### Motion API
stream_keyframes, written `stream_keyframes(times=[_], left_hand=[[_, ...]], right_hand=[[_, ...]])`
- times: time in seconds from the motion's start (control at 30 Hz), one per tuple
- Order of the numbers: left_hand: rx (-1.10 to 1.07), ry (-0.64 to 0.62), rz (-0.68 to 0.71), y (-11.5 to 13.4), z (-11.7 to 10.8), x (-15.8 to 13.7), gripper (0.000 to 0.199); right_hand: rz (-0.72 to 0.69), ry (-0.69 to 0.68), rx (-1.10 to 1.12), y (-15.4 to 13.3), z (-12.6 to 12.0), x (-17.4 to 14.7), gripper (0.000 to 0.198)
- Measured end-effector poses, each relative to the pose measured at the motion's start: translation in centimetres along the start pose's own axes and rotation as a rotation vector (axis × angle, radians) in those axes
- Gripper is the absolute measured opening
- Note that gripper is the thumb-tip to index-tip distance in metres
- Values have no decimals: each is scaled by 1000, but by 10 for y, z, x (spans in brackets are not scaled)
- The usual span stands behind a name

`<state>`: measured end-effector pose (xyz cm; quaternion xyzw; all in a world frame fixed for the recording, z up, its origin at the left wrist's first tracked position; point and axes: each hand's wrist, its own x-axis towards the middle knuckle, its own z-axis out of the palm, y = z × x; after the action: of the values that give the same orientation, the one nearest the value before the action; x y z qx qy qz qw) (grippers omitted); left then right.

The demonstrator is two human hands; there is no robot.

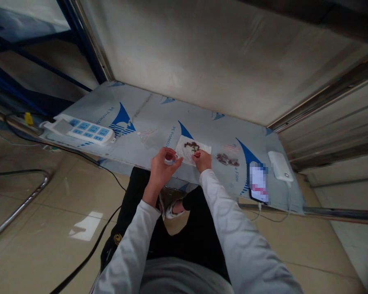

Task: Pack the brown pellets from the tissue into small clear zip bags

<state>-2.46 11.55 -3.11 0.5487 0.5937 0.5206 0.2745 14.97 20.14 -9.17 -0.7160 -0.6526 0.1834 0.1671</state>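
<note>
My left hand (pixel 162 169) is closed round a small clear round container (pixel 170 157), held just above the table's front edge. Something reddish shows inside it, perhaps a finger seen through the wall. Fingertips pinched together, my right hand (pixel 202 159) rests at the lower right of a white paper sheet (pixel 180 152); what they hold, if anything, is too small to make out. Several small dark brown pieces (pixel 192 145) lie loose on that sheet. Right of my right hand is a clear plastic bag (pixel 228 160) with more brown pieces in it.
A white power strip (pixel 92 131) with blue sockets lies at the table's left. Another clear plastic bag (pixel 149 136) is flat on the film-covered table (pixel 159 110). At the right are a phone (pixel 258 183) and a white power bank (pixel 280 166), both with cables. A panel stands behind.
</note>
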Motion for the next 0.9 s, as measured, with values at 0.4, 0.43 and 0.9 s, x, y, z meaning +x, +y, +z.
stream_keyframes(times=[0.4,0.43,0.9], left_hand=[[17,-62,29,0,4,-4,22],[22,-70,30,1,4,-5,22],[-37,-141,98,35,16,-13,22]], right_hand=[[-66,-9,17,-14,-20,-10,11],[-87,-9,42,-19,-28,-15,11],[-571,-53,169,-80,-108,-90,9]])
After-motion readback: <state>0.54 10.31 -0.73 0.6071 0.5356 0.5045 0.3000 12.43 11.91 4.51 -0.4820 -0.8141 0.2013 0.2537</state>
